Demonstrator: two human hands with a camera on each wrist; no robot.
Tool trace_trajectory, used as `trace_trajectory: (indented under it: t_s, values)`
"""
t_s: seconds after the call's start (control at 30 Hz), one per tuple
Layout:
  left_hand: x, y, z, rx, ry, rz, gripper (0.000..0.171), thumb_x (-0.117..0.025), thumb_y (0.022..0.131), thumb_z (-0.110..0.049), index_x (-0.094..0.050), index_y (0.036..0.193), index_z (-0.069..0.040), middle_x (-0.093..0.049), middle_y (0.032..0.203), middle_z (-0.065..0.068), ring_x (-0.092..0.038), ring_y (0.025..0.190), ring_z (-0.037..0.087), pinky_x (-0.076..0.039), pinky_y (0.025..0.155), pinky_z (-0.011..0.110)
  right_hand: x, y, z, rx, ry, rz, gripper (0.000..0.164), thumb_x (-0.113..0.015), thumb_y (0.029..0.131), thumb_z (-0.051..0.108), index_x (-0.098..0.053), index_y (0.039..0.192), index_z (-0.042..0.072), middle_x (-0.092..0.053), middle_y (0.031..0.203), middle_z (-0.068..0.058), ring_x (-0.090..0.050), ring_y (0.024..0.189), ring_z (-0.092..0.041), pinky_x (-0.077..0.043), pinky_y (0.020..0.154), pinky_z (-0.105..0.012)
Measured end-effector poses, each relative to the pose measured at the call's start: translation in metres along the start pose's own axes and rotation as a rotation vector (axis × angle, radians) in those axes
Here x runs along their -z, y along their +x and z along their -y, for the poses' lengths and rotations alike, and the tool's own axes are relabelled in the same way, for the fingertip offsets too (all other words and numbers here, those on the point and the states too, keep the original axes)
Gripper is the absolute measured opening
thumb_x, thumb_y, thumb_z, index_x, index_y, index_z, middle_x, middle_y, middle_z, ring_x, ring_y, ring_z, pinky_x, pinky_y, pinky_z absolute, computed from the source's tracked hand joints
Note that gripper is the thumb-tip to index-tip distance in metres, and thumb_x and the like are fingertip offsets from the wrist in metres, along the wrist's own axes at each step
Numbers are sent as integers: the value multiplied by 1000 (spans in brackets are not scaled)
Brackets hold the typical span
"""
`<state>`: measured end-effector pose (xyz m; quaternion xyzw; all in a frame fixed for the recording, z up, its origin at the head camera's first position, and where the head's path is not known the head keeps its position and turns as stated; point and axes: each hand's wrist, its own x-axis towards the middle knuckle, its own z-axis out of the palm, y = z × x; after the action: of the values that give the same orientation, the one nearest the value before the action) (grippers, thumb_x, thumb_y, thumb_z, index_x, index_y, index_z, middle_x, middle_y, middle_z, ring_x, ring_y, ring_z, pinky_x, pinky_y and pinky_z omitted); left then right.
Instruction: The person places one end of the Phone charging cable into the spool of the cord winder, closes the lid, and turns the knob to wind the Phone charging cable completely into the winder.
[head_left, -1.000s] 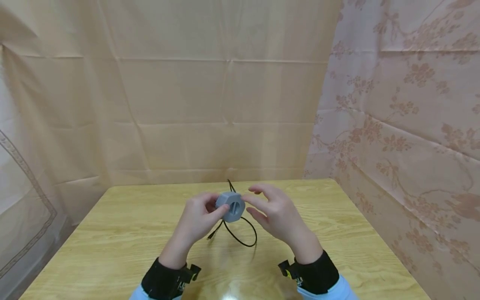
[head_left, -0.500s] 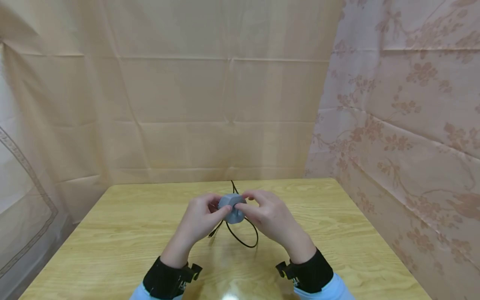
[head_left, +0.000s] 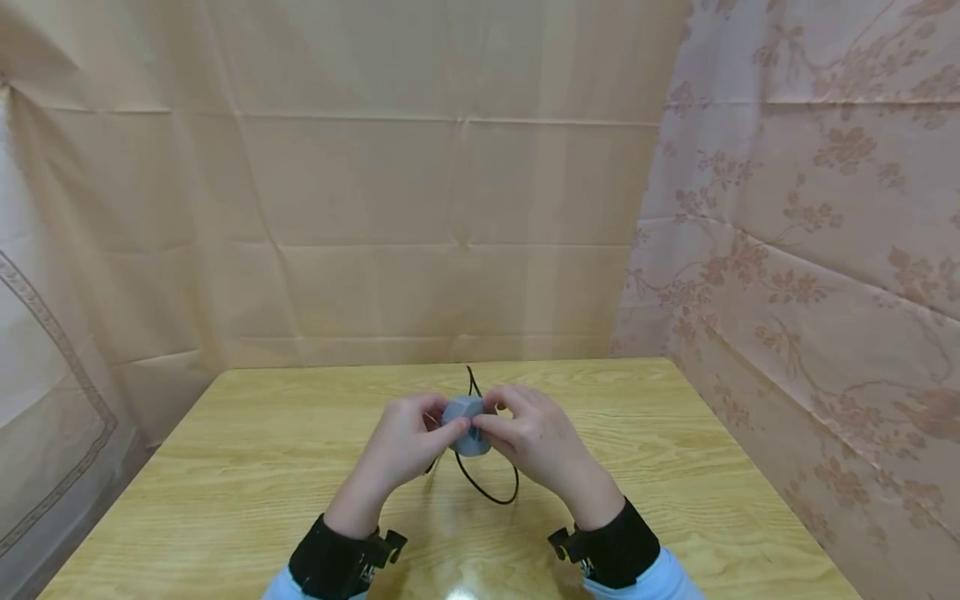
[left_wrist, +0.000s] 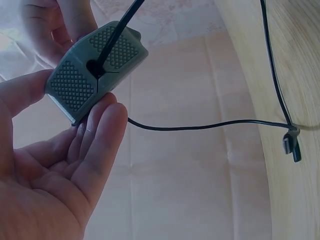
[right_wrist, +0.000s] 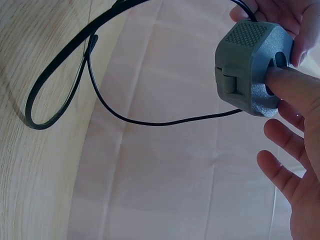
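Note:
A blue-grey hexagonal cable winder is held up over the table between both hands. My left hand pinches its left side, thumb in front and fingers behind. On the right, my right hand grips it with thumb and index finger. The right wrist view shows the right thumb in the round recess on the winder's face, the other fingers loosely spread. A black cable comes out of slots on opposite sides of the winder's textured rim. Its loop hangs below the hands.
Two small cable plugs dangle together in the left wrist view. Below the hands lies a light wood table. A beige cloth hangs behind it, and a flowered cloth along the right.
The right hand has moved in from beside the winder, its thumb and index finger now gripping it. The winder, still in the left hand, has shifted slightly right and down.

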<state>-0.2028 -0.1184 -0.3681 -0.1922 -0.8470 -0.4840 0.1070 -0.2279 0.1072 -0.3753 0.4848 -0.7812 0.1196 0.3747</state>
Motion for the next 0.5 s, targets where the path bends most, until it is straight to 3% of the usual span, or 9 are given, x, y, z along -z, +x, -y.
trace_trajectory:
  t_s: [0.23,0.5]
  values:
    - [-1,1,1,1,-5,25,17,-76,94,-25,-76,100,-9,-71,87,-2,-65,72,16,-56,61,31,0,-1,0,-9,-11,-7,21,-89,81,21,-82,100,16,-66,103,-1,-62,89,-17,-54,75,-28]
    - [-1,1,3,-11,-48,48,26,-75,94,-27,-76,107,-5,-72,90,-1,-67,74,17,-57,65,32,-1,-3,-4,13,-9,-80,22,-90,79,26,-82,95,14,-65,93,2,-59,79,-14,-52,66,-25]
